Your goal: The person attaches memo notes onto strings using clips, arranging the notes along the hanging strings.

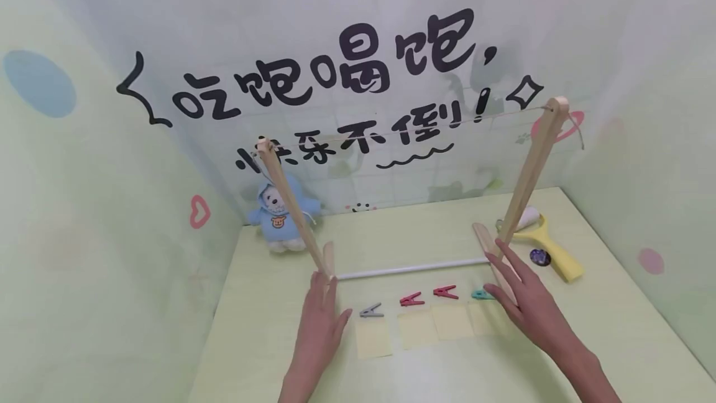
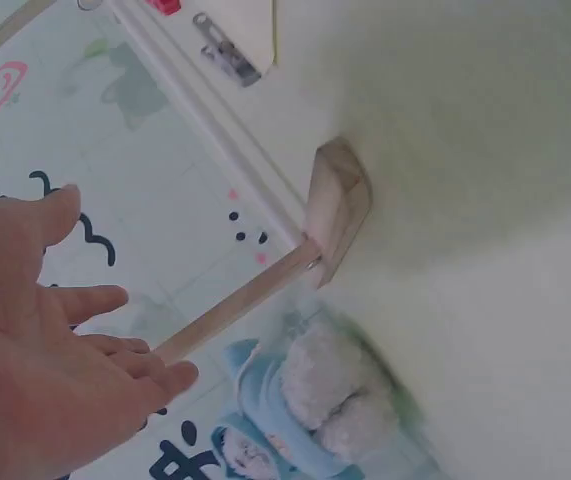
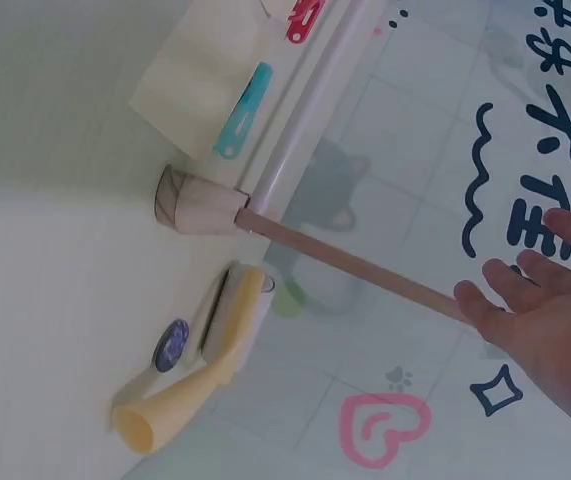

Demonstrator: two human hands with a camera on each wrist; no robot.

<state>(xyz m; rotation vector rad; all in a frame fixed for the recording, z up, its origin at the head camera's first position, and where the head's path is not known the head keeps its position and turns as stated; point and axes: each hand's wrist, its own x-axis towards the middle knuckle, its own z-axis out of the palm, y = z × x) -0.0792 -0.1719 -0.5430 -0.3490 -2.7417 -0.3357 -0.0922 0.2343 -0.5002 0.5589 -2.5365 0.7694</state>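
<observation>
A wooden drying-rack-like frame stands on the table, with a left post (image 1: 293, 204), a right post (image 1: 528, 173), a white rod (image 1: 411, 267) low between them and a thin string (image 1: 358, 137) across their tops. My left hand (image 1: 319, 322) is by the left post, its fingers extended. Beside the right post, my right hand (image 1: 528, 303) has its fingers spread. Both palms look bare in the wrist views. Between the hands lie a grey clothespin (image 1: 371, 310), two red clothespins (image 1: 412, 299) and a teal clothespin (image 1: 482, 294), above a row of several pale yellow paper squares (image 1: 373, 338).
A plush toy in a blue hood (image 1: 279, 222) sits behind the left post. To the right lie a yellow-handled lint roller (image 1: 554, 250) and a small dark round object (image 1: 540, 257). Printed cloth walls (image 1: 112, 235) enclose the pale table (image 1: 257, 328) at the back and sides.
</observation>
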